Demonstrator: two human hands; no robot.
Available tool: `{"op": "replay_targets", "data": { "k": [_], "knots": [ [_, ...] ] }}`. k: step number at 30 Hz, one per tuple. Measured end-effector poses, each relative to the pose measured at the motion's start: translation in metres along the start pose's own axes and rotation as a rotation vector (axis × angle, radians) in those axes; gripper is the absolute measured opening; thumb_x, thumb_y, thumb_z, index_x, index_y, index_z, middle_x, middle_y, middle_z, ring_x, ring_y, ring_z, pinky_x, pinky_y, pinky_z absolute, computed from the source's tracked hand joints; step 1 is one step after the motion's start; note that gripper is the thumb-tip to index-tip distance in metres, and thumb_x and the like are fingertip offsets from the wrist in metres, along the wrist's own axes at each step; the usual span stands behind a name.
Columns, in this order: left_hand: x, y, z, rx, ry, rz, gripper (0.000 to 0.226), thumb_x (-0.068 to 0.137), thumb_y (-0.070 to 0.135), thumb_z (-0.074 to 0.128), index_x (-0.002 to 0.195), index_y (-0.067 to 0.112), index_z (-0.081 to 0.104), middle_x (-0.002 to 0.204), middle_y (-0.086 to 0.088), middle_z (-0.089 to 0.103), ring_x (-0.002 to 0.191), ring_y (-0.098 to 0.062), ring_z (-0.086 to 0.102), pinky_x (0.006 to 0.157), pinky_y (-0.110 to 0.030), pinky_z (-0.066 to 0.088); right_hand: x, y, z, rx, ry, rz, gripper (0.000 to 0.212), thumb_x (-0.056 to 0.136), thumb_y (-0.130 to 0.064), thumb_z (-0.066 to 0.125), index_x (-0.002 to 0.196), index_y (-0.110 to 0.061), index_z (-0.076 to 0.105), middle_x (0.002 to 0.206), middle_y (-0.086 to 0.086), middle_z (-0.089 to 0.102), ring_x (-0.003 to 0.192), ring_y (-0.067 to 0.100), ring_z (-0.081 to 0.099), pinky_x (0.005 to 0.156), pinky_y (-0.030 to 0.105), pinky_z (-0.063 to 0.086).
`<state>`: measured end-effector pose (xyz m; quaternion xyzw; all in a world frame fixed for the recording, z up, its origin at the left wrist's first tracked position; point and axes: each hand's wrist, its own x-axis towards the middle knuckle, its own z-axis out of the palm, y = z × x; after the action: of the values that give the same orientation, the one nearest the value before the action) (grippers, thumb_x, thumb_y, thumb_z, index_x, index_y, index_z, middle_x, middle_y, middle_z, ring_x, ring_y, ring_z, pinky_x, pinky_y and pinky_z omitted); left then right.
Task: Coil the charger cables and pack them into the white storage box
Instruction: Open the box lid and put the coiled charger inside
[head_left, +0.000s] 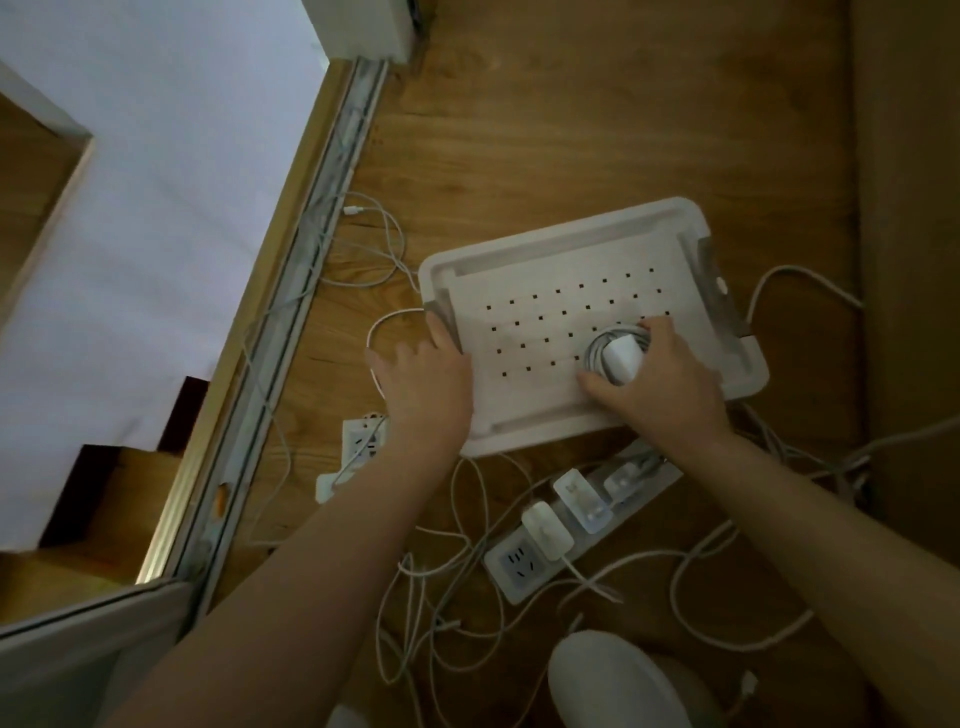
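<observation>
Location: wooden floor (571, 130), beside a metal door track (322, 218).

Box (545, 244): white, lying flat, with a grey latch (719, 286) at its right end. The face turned upward carries rows of small square holes. Whether that face is a lid or the inside bottom cannot be told.

Right hand (670, 379): fingers and thumb curled round a coil (595, 345) of white cable with a white charger (623, 356) lying on top of it. The coil sits on the perforated face, toward its near right corner.

Left hand (426, 379): released, fingers spread and fairly straight, resting over the box's left end. A loop of white cable lies on the floor just beyond its fingertips.

Strip (511, 564): white, just off the box's near edge, with three white adapters (582, 499) plugged in and one socket free at its near end. A second strip (361, 441) lies partly under the left forearm.

Loose cables (441, 623): uncoiled, tangled on the floor around both strips and off the box's far left corner and right end.

Markings: print on the strips and charger is too blurred to read.
</observation>
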<state>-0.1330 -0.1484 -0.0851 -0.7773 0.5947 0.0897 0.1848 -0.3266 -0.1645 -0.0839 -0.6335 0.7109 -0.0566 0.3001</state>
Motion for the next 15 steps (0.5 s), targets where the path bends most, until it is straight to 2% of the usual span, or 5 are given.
{"op": "replay_targets", "data": {
  "k": [4,7,9,12,15],
  "knots": [
    [0.004,-0.003,0.008,0.056,0.047,0.044,0.057,0.092,0.013,0.047,0.142,0.0,0.023,0.12,-0.01,0.055,0.113,-0.031,0.049,0.102,-0.061,0.027,0.002,0.002,0.005,0.009,0.011,-0.004,0.075,0.074,-0.057,0.065,0.129,-0.017,0.034,0.121,0.008,0.052,0.102,0.026,0.055,0.073,0.028,0.039],
    [0.006,-0.014,0.01,-0.039,-0.032,-0.002,0.027,0.088,0.008,0.05,0.115,0.011,0.053,0.113,-0.006,0.05,0.109,-0.029,0.046,0.097,-0.053,0.033,0.002,0.002,0.005,0.013,0.03,-0.001,0.074,0.074,-0.056,0.065,0.129,-0.017,0.035,0.121,0.009,0.052,0.104,0.027,0.055,0.073,0.028,0.039],
    [0.004,-0.017,0.01,-0.074,-0.039,0.0,0.021,0.09,0.009,0.045,0.11,0.011,0.052,0.116,-0.006,0.049,0.111,-0.029,0.045,0.096,-0.05,0.033,0.002,0.003,0.006,0.013,0.036,-0.005,0.074,0.074,-0.056,0.065,0.129,-0.016,0.035,0.122,0.009,0.052,0.104,0.027,0.055,0.073,0.029,0.04],
    [0.0,-0.012,0.007,-0.21,0.092,-0.052,0.033,0.097,0.021,0.036,0.129,0.015,0.04,0.132,-0.009,0.043,0.122,-0.031,0.039,0.099,-0.05,0.03,0.003,0.003,0.006,0.007,0.042,-0.014,0.074,0.075,-0.057,0.065,0.129,-0.016,0.034,0.121,0.009,0.051,0.102,0.027,0.055,0.072,0.029,0.041],
    [-0.006,0.005,-0.002,-0.33,0.34,0.153,0.051,0.096,0.026,0.041,0.144,0.022,0.023,0.144,-0.009,0.032,0.132,-0.029,0.03,0.106,-0.048,0.025,0.004,0.002,0.006,0.014,0.037,-0.005,0.076,0.074,-0.058,0.064,0.13,-0.016,0.034,0.122,0.008,0.051,0.104,0.026,0.056,0.071,0.027,0.04]
  ]
}}
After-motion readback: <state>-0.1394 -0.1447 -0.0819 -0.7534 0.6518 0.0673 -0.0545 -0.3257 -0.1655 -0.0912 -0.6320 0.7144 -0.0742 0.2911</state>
